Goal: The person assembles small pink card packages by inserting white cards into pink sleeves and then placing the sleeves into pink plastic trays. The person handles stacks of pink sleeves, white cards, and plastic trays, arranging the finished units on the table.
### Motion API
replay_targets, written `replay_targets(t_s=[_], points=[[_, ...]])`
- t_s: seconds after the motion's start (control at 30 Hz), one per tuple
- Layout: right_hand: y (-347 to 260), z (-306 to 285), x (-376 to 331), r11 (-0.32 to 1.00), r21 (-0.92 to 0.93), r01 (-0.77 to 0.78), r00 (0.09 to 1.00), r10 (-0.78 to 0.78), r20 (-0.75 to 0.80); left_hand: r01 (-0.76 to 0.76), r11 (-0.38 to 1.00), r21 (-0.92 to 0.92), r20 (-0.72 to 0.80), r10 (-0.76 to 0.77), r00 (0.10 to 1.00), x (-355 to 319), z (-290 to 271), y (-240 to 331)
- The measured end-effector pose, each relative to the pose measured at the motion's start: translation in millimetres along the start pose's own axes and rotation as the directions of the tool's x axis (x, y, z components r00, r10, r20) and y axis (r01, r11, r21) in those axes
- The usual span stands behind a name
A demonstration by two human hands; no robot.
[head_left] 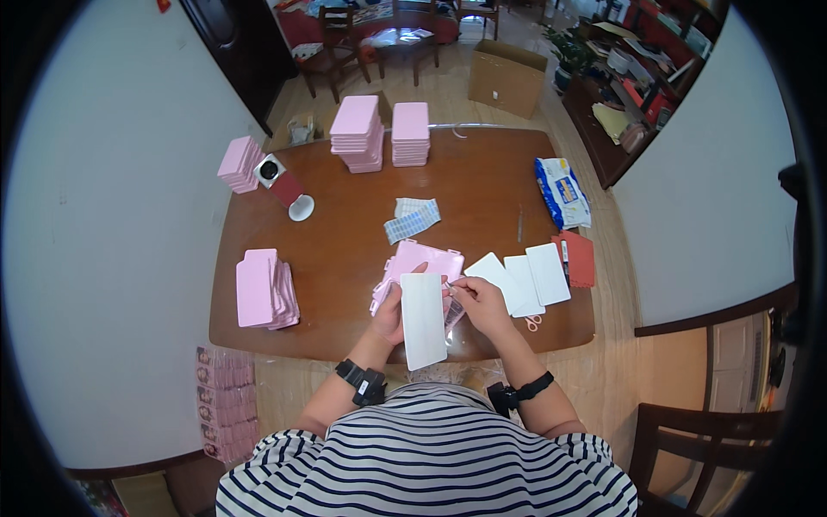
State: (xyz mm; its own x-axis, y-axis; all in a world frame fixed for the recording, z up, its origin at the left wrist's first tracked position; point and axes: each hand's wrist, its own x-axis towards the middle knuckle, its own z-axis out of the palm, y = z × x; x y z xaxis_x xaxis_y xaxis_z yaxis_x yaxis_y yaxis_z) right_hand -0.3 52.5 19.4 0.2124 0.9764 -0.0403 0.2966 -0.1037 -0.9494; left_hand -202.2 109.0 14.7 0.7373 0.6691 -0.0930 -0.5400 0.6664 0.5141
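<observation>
From the person's head, the left camera of a fisheye pair looked steeply down and forward over the near navy-and-white striped shirt [431, 457]. The bare left hand [390, 315] and bare right hand [484, 307] lay close, about mid-view; the brown wooden bench [336, 224] spread beyond them, the brown cardboard box [508, 79] farther off.

White sheets [524, 282], pink stacks [356, 131] on table [340, 237]

L hand [391, 317] gripping; R hand [482, 304] curled
</observation>
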Motion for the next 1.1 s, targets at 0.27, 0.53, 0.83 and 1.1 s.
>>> replay_targets(t_s=[0.27,0.53,0.83,1.1], points=[[-3.3,-72.6,-35.1,0.972,-0.013,-0.233,0.972,0.233,0.021,0.077,0.997,0.015,0.02,-0.078,0.997,33.1,51.7,-63.8],[24.4,-123.3,-51.6,0.997,-0.076,-0.017,0.999,0.013,-0.042,0.055,0.998,0.01,0.049,-0.055,0.997,47.3,89.7,-103.9],[24.0,-137.2,-58.6,0.99,0.095,-0.108,0.994,0.107,0.024,0.068,0.994,0.081,0.048,-0.072,0.996,53.3,104.4,-132.2],[30.4,-172.1,-102.2,0.997,-0.066,-0.029,0.979,0.042,0.198,0.042,0.997,0.066,-0.012,-0.042,0.999,63.4,111.3,-131.7]])
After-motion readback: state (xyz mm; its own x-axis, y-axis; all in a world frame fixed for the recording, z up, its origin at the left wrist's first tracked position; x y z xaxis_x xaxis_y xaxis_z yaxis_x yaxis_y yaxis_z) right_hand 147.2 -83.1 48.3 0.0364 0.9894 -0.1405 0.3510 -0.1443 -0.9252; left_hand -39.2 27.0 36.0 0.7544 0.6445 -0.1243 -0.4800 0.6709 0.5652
